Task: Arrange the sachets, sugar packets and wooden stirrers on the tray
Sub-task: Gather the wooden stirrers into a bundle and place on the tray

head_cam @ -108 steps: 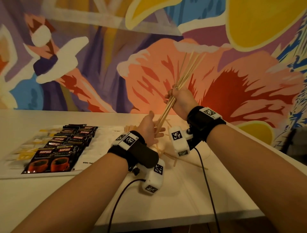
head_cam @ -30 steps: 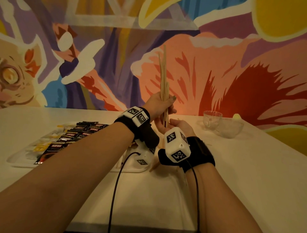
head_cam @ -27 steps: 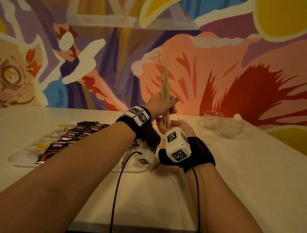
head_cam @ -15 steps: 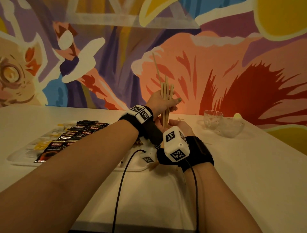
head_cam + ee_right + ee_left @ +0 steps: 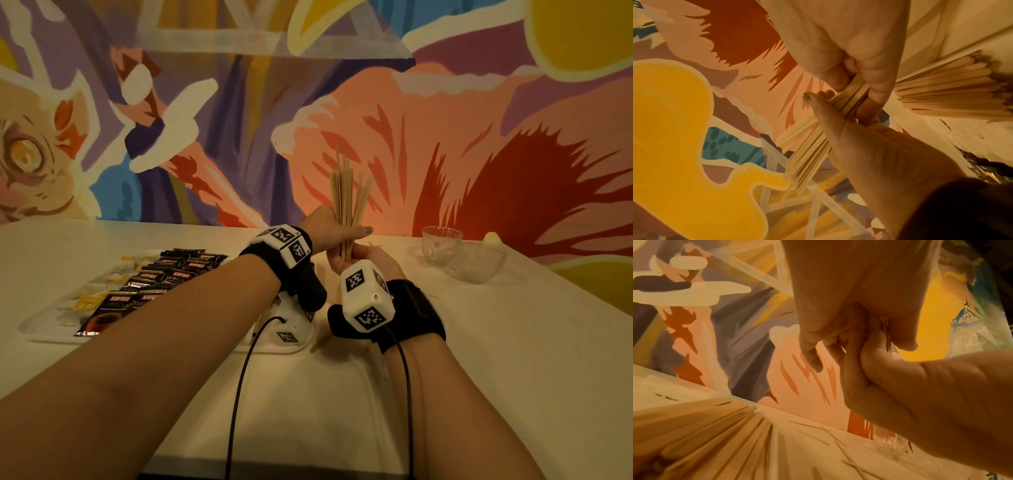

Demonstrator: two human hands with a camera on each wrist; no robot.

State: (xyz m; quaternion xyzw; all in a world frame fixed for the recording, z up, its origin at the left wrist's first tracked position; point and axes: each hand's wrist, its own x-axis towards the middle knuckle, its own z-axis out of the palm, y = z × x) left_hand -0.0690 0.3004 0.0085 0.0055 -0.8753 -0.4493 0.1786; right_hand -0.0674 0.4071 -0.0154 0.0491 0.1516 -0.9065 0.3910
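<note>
A bundle of wooden stirrers (image 5: 344,198) stands upright above the table. My left hand (image 5: 334,228) grips it around the middle, thumb across the front. My right hand (image 5: 363,257) is just below, fingers curled round the bundle's lower end (image 5: 851,97). To the left lies the white tray (image 5: 41,334), holding rows of black Kopiko sachets (image 5: 164,277) and pale and yellow sugar packets (image 5: 87,301). More stirrers (image 5: 953,91) lie side by side in the tray's right part, hidden behind my left wrist in the head view.
A few loose stirrers (image 5: 818,436) are scattered on the white table beyond the tray. A small glass cup (image 5: 440,245) and a glass bowl (image 5: 478,262) stand at the far right near the painted wall. Cables hang from both wrists.
The bundle, earlier tilted in my right hand, now stands upright in my left. Over the last second the tall protruding sticks have slid down and the tops have spread a little.
</note>
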